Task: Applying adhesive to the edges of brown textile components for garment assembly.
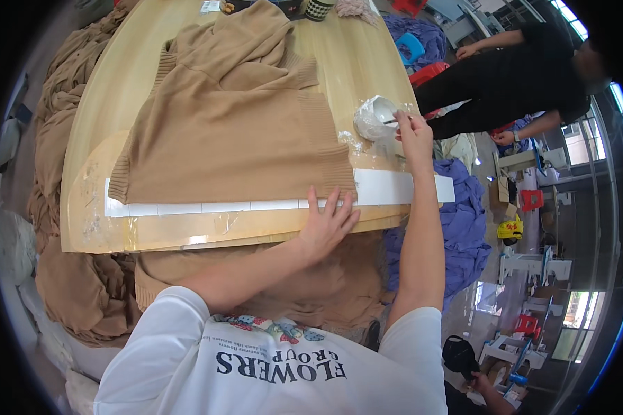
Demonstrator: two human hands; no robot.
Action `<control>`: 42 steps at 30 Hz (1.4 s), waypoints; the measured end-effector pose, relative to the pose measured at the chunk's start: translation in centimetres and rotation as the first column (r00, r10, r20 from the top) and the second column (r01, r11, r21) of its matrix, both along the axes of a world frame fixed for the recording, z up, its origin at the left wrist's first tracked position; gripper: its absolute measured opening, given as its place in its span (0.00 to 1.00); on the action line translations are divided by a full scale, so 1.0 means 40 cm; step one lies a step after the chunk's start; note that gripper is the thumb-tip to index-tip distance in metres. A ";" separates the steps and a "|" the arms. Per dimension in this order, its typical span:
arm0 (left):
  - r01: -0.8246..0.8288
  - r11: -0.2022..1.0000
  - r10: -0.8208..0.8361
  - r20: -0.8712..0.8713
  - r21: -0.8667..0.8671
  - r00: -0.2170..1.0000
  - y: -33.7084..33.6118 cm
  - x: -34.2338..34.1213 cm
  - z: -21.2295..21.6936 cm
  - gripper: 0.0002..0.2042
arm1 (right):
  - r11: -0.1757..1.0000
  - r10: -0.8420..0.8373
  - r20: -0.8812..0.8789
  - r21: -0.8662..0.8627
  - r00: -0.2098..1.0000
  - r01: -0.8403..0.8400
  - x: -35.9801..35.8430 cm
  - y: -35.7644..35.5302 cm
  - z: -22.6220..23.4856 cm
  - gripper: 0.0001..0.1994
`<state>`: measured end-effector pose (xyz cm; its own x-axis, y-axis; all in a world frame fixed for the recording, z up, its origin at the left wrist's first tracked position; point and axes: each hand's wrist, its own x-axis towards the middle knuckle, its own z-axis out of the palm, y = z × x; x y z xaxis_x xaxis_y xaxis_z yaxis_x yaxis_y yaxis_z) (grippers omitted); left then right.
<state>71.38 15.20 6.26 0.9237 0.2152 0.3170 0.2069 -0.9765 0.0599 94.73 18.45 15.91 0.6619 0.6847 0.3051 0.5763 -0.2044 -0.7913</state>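
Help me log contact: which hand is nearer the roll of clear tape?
Right. The right hand touches the roll of clear tape; the left hand rests apart at the sweater's hem.

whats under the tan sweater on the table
The tan sweater lies on the wooden table, its hem just above a white paper strip. The left hand rests at the hem. Anything beneath the sweater is hidden.

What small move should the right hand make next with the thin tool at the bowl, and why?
Probably lift the tool out of the small clear bowl and bring it toward the tan sweater. The right hand holds it at the bowl's rim, while the left hand already presses flat beside the hem.
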 end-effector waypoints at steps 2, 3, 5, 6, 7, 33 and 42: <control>0.006 1.000 -0.006 -0.020 0.002 1.000 0.000 -0.001 -0.003 0.27 | 0.993 0.090 -0.276 0.097 0.957 -0.065 -0.008 -0.011 -0.006 0.15; 0.003 1.000 -0.003 0.000 -0.008 1.000 -0.002 0.001 -0.006 0.27 | 0.994 0.083 -0.276 0.096 0.957 -0.059 -0.011 -0.020 -0.003 0.15; 0.006 1.000 -0.005 0.021 -0.020 1.000 -0.008 0.008 -0.005 0.27 | 0.934 0.077 -0.388 0.351 0.918 0.070 -0.024 -0.048 0.003 0.14; 0.010 1.000 -0.010 0.014 -0.014 1.000 -0.007 0.006 -0.003 0.27 | 0.907 0.009 -0.362 0.396 0.932 0.145 -0.048 -0.062 0.011 0.13; 0.008 1.000 -0.008 0.005 -0.009 1.000 -0.005 0.004 -0.002 0.27 | 0.879 -0.012 -0.346 0.444 0.938 0.175 -0.069 -0.084 0.009 0.13; -0.026 1.000 0.026 0.011 -0.017 1.000 -0.007 0.009 -0.033 0.22 | 0.952 0.220 -0.290 0.273 0.931 -0.140 -0.407 -0.184 -0.056 0.05; -0.163 0.716 0.339 -0.134 0.679 0.931 -0.034 0.040 -0.083 0.20 | 0.961 0.222 -0.237 0.218 0.946 -0.170 -0.465 -0.125 -0.085 0.05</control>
